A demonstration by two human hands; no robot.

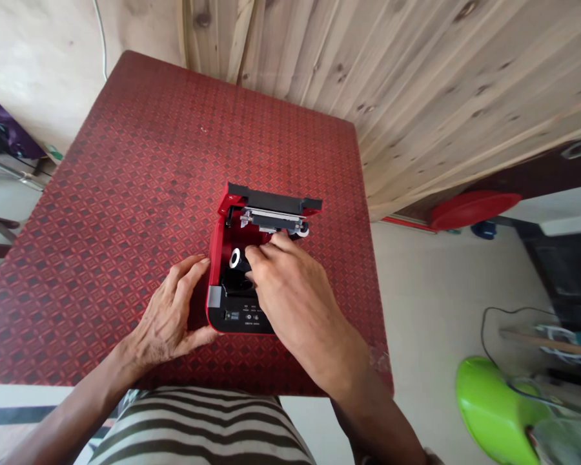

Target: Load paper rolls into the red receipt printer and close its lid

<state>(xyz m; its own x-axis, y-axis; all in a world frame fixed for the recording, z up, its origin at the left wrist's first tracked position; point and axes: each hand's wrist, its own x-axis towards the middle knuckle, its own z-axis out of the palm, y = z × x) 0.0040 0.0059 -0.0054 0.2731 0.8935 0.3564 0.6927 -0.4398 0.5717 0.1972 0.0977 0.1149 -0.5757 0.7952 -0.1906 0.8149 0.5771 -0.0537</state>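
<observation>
A red and black receipt printer [242,320] sits open in the middle of the table, with its black lid [271,201] raised at the far side. A metal print mechanism [271,221] runs along the lid. Inside the red body lies a small black roll with a white end [237,259]. My right hand [290,290] reaches over the printer, its fingertips on that roll and hiding part of the compartment. My left hand [172,313] grips the printer's near left side, thumb along the front corner.
The table has a red diamond-patterned cover [164,161], and a plank wall [416,84] rises beyond its far and right edges. On the floor at right lie a red round plastic object [472,210], a green plastic object [489,410], and a dark cable [487,329].
</observation>
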